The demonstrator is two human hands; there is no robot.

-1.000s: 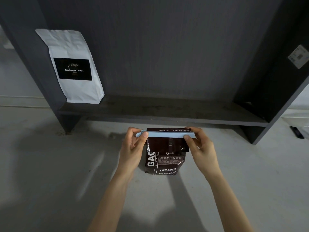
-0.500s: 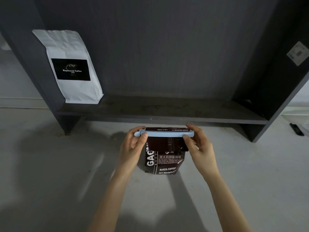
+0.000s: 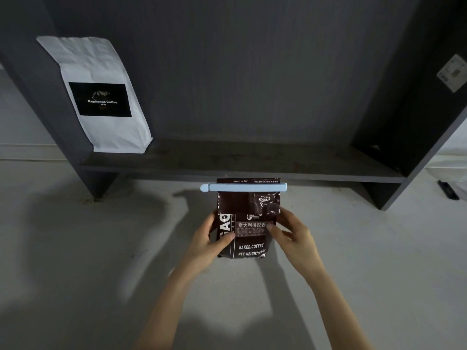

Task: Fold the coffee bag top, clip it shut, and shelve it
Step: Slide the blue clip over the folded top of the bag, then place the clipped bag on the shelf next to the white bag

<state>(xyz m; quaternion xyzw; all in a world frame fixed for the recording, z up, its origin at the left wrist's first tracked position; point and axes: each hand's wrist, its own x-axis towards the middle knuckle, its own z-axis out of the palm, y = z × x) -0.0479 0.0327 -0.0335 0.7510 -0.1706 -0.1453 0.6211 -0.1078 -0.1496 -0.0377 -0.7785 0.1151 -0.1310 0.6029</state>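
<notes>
Dark brown coffee bag point(image 3: 249, 223) upright on pale floor point(image 3: 75, 248), just in front of shelf edge. Top folded over; light blue clip point(image 3: 243, 187) clamped flat across fold, wider than bag on both sides. Print on front: "BAKED.COFFEE", "NET.WEIGHT:454" with last character unclear, Chinese characters "意大利拼配咖", large white letters "GAO" running sideways and partly cut by bag edge. Small print "Ling Yu Coffee" on folded strip above clip, upside down. Fine text in label panel too small to read.

Left hand point(image 3: 206, 245) grasping bag's left side, thumb across front. Right hand point(image 3: 294, 238) grasping right side, thumb on label and covering end of Chinese line. Other fingers hidden behind bag. Neither hand on clip.

White bag point(image 3: 101, 97) on dark shelf point(image 3: 240, 162), far left, leaning against side panel; black label reads "Kopiluwak Coffee", line beneath possibly "1896". White sticker point(image 3: 453, 73) on right panel, unreadable. Small dark object point(image 3: 447, 190) on floor at right, not identifiable.
</notes>
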